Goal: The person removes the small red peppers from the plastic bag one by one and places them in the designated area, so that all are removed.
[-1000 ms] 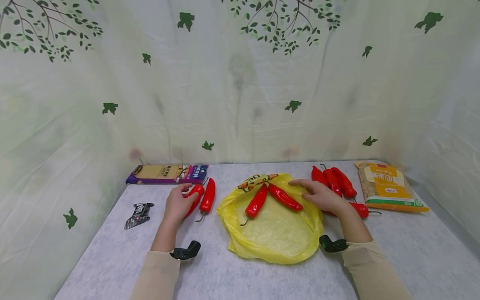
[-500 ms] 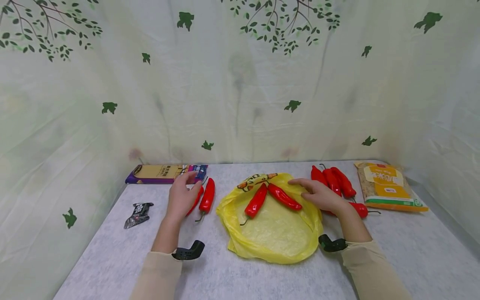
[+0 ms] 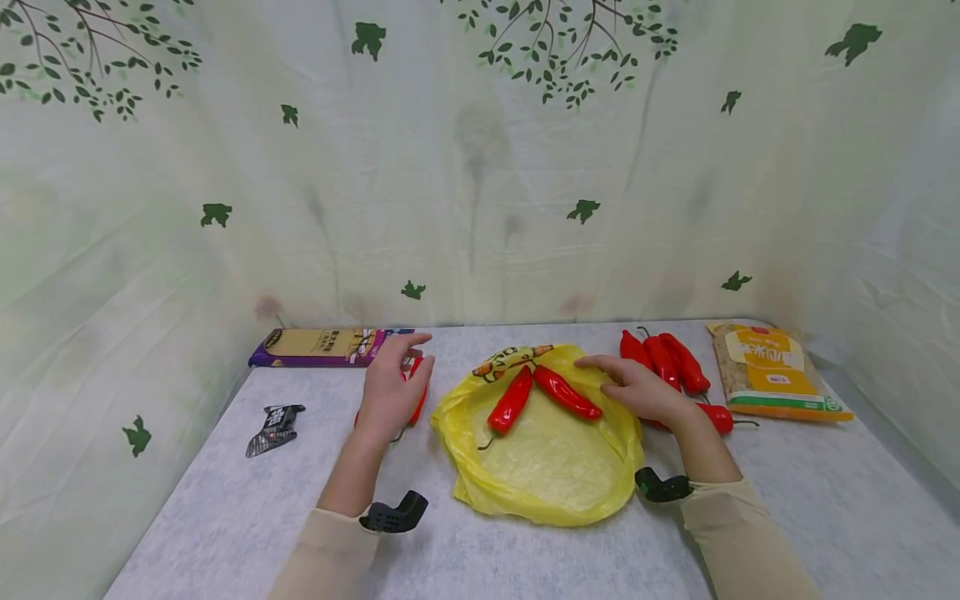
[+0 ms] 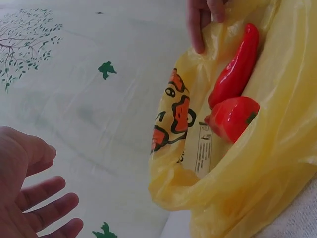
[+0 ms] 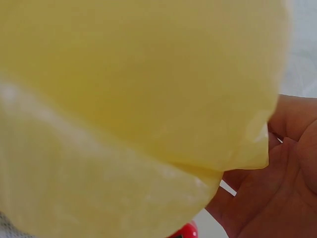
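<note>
My left hand (image 3: 392, 385) hovers over a pair of red peppers (image 3: 419, 402) left of the bag, partly covering them. Its fingers are spread and hold nothing, as the left wrist view confirms. A yellow plastic bag (image 3: 540, 500) lies with its mouth wide and a cartoon print at the far edge. Inside it are two glossy red peppers, one on the left (image 3: 511, 402) and one on the right (image 3: 567, 393). My right hand (image 3: 637, 388) holds the bag's far right rim between thumb and fingers; the bag hides part of that grip in the right wrist view.
Several more red peppers (image 3: 662, 363) lie right of the bag, beside a yellow-labelled grain packet (image 3: 776, 371). At the back left is a purple and tan package (image 3: 322, 347). A small black wrapped item (image 3: 275, 430) lies on the left. A leaf-printed curtain (image 3: 465, 167) stands behind the table.
My left hand has let go of a pepper on the left, lifted, and moved right over the peppers there. The right hand stays at the bag's rim.
</note>
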The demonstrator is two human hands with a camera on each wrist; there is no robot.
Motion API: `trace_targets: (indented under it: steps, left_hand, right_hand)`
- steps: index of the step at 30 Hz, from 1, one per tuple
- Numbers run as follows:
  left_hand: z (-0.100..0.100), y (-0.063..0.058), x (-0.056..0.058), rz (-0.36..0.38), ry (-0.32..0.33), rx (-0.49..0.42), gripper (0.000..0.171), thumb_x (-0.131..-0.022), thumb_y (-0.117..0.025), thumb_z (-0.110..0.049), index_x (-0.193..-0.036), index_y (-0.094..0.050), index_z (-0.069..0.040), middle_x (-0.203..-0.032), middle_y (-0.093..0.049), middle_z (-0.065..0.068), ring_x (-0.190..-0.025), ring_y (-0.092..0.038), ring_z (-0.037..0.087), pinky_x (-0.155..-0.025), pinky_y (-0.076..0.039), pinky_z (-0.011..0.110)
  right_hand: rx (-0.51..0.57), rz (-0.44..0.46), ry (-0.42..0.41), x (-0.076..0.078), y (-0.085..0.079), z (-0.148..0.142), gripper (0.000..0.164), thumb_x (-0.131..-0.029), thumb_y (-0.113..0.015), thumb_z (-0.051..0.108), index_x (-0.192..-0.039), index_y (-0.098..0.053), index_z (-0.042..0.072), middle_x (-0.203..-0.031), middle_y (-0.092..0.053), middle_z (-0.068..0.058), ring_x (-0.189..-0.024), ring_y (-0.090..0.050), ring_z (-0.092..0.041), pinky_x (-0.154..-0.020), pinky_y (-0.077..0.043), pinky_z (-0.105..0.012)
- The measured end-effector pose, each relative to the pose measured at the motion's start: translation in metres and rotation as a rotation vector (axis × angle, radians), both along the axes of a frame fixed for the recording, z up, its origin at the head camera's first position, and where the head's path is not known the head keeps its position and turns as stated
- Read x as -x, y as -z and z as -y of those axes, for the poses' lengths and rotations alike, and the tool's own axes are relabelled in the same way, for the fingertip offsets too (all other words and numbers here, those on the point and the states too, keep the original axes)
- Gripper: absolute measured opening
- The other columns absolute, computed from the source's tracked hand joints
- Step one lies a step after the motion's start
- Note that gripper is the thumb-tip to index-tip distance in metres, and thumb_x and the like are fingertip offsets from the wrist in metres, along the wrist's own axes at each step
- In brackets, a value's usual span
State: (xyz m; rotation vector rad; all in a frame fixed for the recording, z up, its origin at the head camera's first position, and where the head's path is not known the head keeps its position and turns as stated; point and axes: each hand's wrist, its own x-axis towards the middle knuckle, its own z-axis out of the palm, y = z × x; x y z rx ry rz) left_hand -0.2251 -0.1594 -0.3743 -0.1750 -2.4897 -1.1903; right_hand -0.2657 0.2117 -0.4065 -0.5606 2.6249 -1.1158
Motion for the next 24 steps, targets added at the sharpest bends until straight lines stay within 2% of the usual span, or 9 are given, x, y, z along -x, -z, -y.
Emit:
trace_targets:
  steps: [10, 20, 24]
  left_hand:
    - [-0.022, 0.008, -0.004, -0.034, 0.123, 0.019, 0.035, -0.095, -0.067, -0.018, -0.13, -0.061, -0.016, -0.13, -0.061, 0.004, -0.113, -0.062, 0.025, -0.094, -0.057, 0.048]
    - [-0.038, 0.014, -0.009, 0.036, 0.223, 0.007, 0.039, -0.094, -0.069, -0.019, -0.132, -0.059, -0.019, -0.131, -0.061, 0.002, -0.115, -0.063, 0.022, -0.095, -0.057, 0.044]
    - [-0.042, 0.018, -0.009, 0.047, 0.27, -0.008, 0.039, -0.094, -0.068, -0.016, -0.133, -0.059, -0.015, -0.131, -0.061, 0.004, -0.114, -0.063, 0.022, -0.095, -0.057, 0.045]
  right_hand:
    - [0.002, -0.005, -0.002, 0.001, 0.001, -0.001, 0.049, -0.097, -0.054, 0.007, -0.143, -0.053, 0.025, -0.153, -0.048, -0.012, -0.142, -0.042, -0.037, -0.112, -0.041, -0.058]
    - [-0.01, -0.006, 0.006, 0.001, 0.0, 0.0, 0.049, -0.097, -0.055, 0.009, -0.142, -0.054, 0.027, -0.153, -0.049, -0.011, -0.141, -0.043, -0.037, -0.112, -0.042, -0.058]
    - [-0.007, -0.003, 0.008, 0.0, 0.0, 0.0, 0.048, -0.097, -0.055, 0.009, -0.142, -0.054, 0.026, -0.153, -0.049, -0.011, -0.141, -0.043, -0.037, -0.112, -0.041, -0.058]
